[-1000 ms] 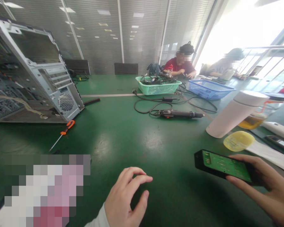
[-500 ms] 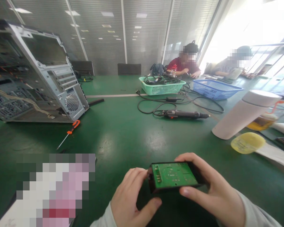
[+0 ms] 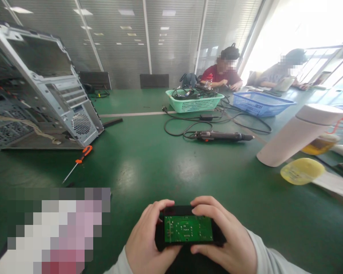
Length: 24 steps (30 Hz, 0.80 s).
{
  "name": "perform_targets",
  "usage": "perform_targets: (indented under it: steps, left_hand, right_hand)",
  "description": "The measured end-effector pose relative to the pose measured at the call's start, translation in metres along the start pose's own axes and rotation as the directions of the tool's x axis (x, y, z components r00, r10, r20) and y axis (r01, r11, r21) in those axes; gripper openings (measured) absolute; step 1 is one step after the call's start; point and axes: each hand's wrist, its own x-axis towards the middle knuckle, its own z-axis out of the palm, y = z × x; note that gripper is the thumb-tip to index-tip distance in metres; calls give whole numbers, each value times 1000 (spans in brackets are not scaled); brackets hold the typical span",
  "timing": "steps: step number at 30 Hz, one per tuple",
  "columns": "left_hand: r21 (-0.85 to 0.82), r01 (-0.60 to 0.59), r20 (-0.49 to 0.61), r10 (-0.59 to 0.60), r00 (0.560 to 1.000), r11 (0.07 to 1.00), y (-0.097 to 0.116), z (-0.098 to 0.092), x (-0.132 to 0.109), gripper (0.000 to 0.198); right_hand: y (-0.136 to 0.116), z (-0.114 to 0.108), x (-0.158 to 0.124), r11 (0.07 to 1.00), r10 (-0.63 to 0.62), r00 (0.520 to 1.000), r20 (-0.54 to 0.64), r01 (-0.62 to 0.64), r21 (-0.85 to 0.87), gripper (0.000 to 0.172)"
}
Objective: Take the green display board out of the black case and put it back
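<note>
A green circuit board (image 3: 185,229) sits in a black casing (image 3: 178,210), low in the middle of the view. My left hand (image 3: 148,236) grips the casing's left end, fingers at the upper edge and thumb along the lower one. Round the right end is my right hand (image 3: 224,232), with its fingertips on the top edge and its thumb below. The board's soldered side faces up toward the camera. Under my hands lies the green table (image 3: 148,167).
An open metal computer case (image 3: 81,123) stands left, beside an orange-handled screwdriver (image 3: 79,161). A corded power screwdriver (image 3: 223,137), a green basket (image 3: 198,104), a blue basket (image 3: 260,106), a pale bottle (image 3: 297,137) and a yellow lid (image 3: 302,171) are ahead and right. Two people sit beyond.
The casing with the board has moved left and turned more level and square to the camera. My left hand has closed onto its left end; my right hand has shifted left with it.
</note>
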Motion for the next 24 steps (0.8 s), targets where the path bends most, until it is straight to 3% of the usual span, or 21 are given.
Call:
perform_targets:
  steps: [5, 8, 12, 14, 17, 21, 24]
  left_hand:
    - [6, -58, -52, 58, 997, 998, 1, -2, 5, 54]
    - [9, -12, -87, 13, 996, 1000, 1, -3, 5, 51]
    - [3, 90, -91, -89, 992, 996, 3, -4, 1, 53]
    - [3, 70, -93, -69, 993, 998, 3, -5, -1, 53]
    - [13, -6, -56, 6, 998, 1000, 3, -7, -2, 54]
    - [-10, 5, -31, -5, 1000, 1000, 6, -10, 2, 48]
    - [-60, 26, 45, -24, 999, 998, 12, -12, 6, 54]
  right_hand:
    - [-7, -2, 2, 998, -9, 998, -60, 13, 57, 50]
    - [-11, -4, 3, 993, 8, 994, -105, 4, 122, 46]
    - [-11, -4, -2, 933, 252, 964, -86, -219, 286, 31]
    - [-9, -2, -3, 820, 414, 909, -34, -357, 447, 25]
    - [-4, 2, -1, 573, 547, 833, 85, -446, 688, 34]
    - [2, 1, 8, 312, 554, 766, 325, -554, 772, 51]
    - [0, -1, 11, 89, 543, 633, 552, -696, 712, 56]
